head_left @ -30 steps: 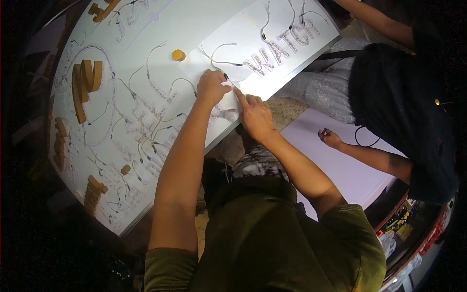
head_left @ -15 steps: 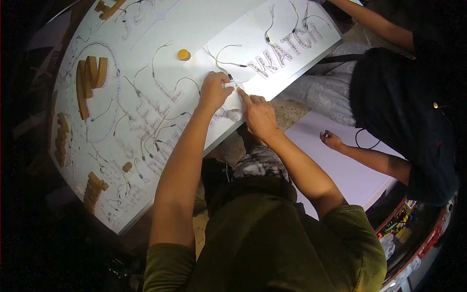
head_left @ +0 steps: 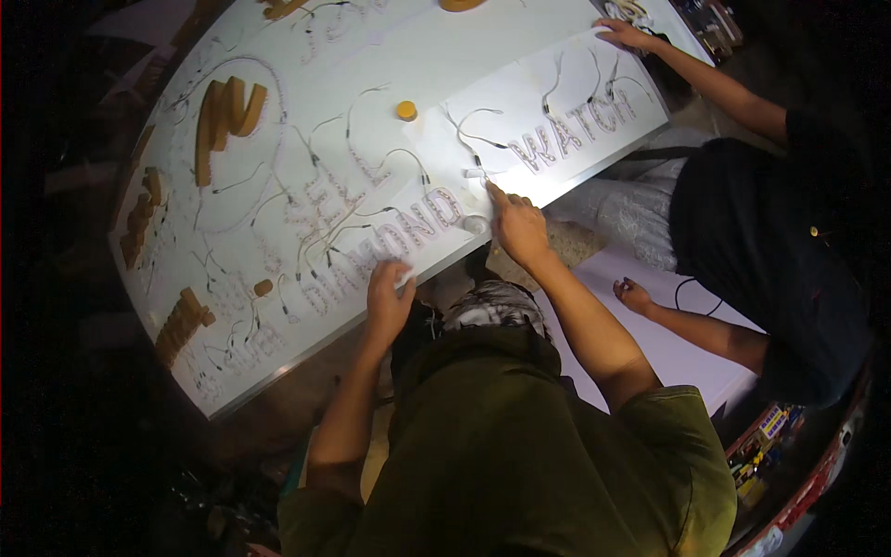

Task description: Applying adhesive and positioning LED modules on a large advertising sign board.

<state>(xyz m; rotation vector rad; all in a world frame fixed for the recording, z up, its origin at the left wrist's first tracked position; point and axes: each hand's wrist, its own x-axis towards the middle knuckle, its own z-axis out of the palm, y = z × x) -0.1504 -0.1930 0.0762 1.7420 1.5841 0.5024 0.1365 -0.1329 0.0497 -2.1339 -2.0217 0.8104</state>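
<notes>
Your left hand pinches one small white piece at the white sign board's near edge; your right hand, holding nothing, fingertip-presses one lit letter strip.

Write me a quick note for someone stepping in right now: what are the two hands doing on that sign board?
Left hand: at the near edge of the big white sign board, pinching a small white piece; grip unclear.
Right hand: fingertips pressing the board beside a small white module on the thin wires.
Done: lettering rows studded with lights, many wired.
Left: loose wire ends lie unattached.
Nearby: yellow round cap; another person's hand at the far corner.
</notes>
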